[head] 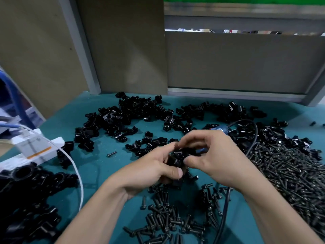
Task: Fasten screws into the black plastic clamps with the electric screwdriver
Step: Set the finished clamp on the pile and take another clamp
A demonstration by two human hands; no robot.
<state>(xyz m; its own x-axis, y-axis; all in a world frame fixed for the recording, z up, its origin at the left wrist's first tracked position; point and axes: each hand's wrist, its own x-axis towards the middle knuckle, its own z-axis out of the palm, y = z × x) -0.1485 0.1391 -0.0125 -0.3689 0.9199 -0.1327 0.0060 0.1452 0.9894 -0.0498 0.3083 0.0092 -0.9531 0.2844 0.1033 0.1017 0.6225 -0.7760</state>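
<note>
Left hand (154, 167): clamp (178, 157); right hand (217, 155): screwdriver (202, 150); charger (33, 147) label blurred

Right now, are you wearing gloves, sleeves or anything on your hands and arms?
No. Both the left hand and right hand are bare: no gloves, no rings, no watch or wristband showing. The left forearm and right forearm are bare too, no sleeve in view.

Factory assembly bench (98, 138), heaped clamps (126, 111), bulk screws (290, 173)
</note>
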